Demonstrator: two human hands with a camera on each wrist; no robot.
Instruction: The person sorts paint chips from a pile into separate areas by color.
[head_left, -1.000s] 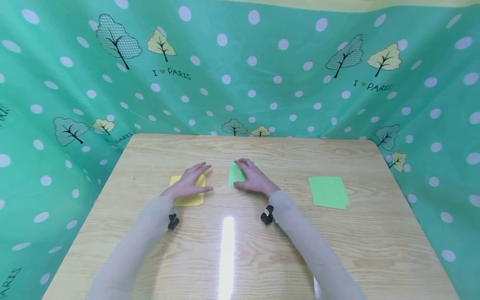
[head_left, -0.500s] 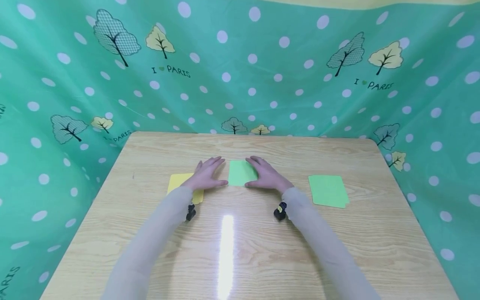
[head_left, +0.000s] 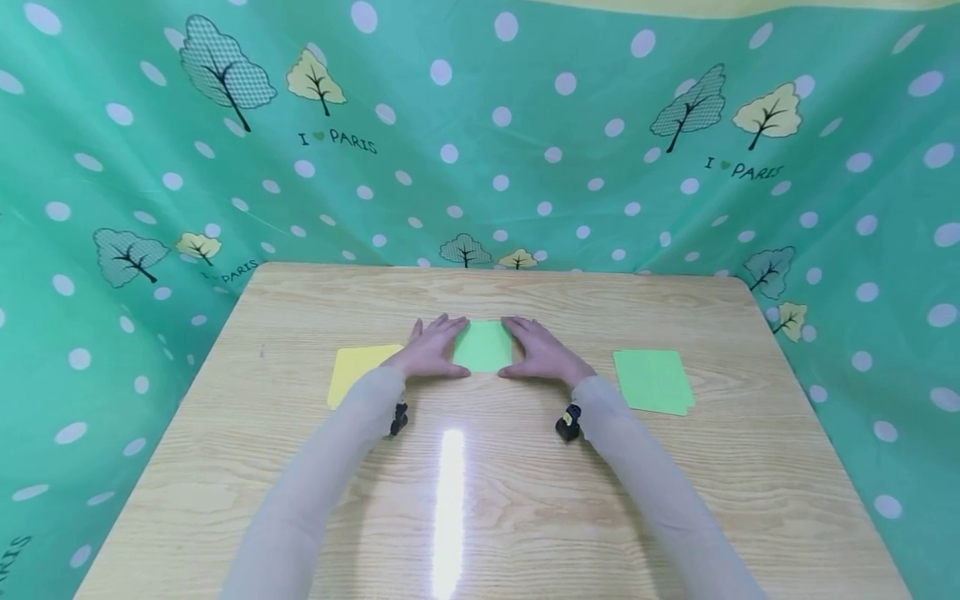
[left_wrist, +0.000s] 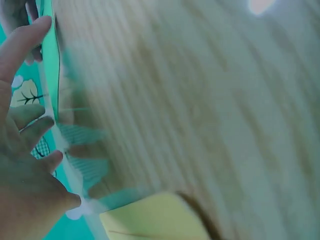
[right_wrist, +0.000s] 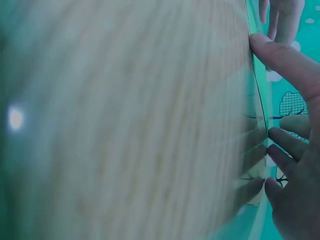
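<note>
In the head view a light green square card (head_left: 483,347) lies flat at mid-table between both hands. On its left side my left hand (head_left: 432,348) has its fingers spread, fingertips by the far corner and thumb by the near one. My right hand (head_left: 545,352) mirrors this at the right side. From the left wrist, the thumb meets the near edge of the green card (left_wrist: 52,65). The right wrist view likewise has the right thumb (right_wrist: 277,52) against that edge, its other fingertips down at the table. Yellow square cards (head_left: 358,367) lie partly beneath my left forearm.
Right of the right hand lie green square cards (head_left: 654,381), slightly offset on each other. The wooden table (head_left: 525,517) carries a bright strip of reflected light (head_left: 448,517). A green dotted curtain (head_left: 525,158) hangs behind and along the sides.
The left hand has moved right, from over the yellow cards to the middle green card. My right hand has slid off that card's top to its right side, uncovering it.
</note>
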